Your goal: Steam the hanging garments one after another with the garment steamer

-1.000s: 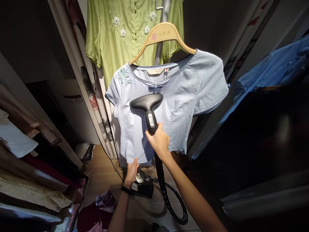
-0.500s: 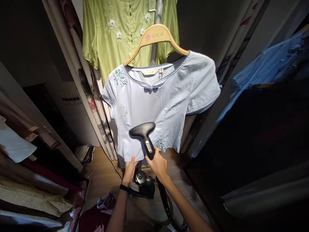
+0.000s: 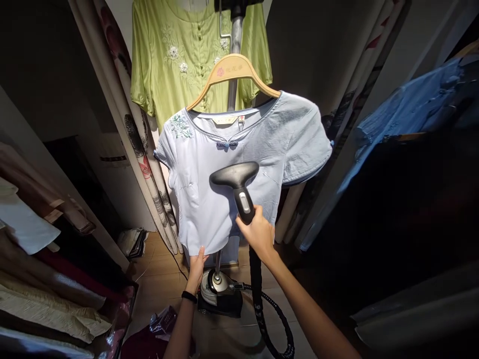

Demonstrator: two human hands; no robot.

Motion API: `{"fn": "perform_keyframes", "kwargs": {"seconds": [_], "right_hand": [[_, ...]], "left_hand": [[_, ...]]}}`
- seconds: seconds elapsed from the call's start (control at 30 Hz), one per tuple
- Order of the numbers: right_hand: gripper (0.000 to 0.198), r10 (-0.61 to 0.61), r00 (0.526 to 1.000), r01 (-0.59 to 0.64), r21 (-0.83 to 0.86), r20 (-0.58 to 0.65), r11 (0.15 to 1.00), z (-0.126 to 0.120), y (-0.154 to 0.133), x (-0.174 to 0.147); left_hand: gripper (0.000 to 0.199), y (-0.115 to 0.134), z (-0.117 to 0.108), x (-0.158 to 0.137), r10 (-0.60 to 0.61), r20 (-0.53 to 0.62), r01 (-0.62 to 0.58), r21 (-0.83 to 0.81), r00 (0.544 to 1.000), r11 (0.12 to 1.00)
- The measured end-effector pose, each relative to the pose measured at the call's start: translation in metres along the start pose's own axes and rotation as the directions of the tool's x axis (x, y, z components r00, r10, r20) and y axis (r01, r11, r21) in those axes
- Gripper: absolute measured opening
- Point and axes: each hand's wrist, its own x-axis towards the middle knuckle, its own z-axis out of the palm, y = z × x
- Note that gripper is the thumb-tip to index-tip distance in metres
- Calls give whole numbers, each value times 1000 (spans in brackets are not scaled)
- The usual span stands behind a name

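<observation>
A pale blue short-sleeved blouse (image 3: 202, 199) with embroidery and a knotted button hangs on a wooden hanger (image 3: 234, 70) in front of me. My left hand (image 3: 196, 269) pinches its bottom hem, thumb on the front. In my right hand (image 3: 259, 232) is the handle of a black garment steamer head (image 3: 236, 175), its wide face against or just before the middle of the blouse; whether it touches I cannot tell. From the handle a black hose (image 3: 257, 289) runs down and loops to the steamer base (image 3: 219, 291) on the floor.
Behind the blouse hang a green blouse (image 3: 168, 60) and the steamer's metal pole (image 3: 235, 42). Patterned curtains (image 3: 138, 144) flank it. Clothes racks with garments (image 3: 63, 294) line the left, and a blue garment (image 3: 407, 104) hangs right. A dark red bundle (image 3: 149, 339) lies on the floor.
My right hand has moved the steamer head up and to the right across the blouse. My left hand still holds the hem, and the view has shifted slightly.
</observation>
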Motion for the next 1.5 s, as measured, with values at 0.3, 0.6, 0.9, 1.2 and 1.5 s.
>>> {"fn": "perform_keyframes", "kwargs": {"seconds": [0.3, 0.6, 0.9, 1.2, 1.5], "right_hand": [[46, 0, 1000, 2, 84, -19, 996, -24, 12, 25], [35, -55, 974, 12, 196, 219, 981, 8, 68, -18], [40, -8, 997, -13, 256, 81, 967, -21, 41, 32], [37, -27, 997, 1, 330, 75, 944, -14, 49, 37], [43, -31, 990, 71, 300, -135, 951, -46, 38, 70]], "left_hand": [[71, 0, 19, -5, 6, -110, -14, -70, 994, 997], [62, 0, 35, 1, 72, -169, -95, -129, 983, 987], [36, -1, 50, 6, -76, -191, -3, -382, 979, 924], [18, -43, 123, 14, -25, 26, 32, -331, 999, 943], [43, -45, 111, -10, 22, 74, -9, -170, 997, 985]]}}
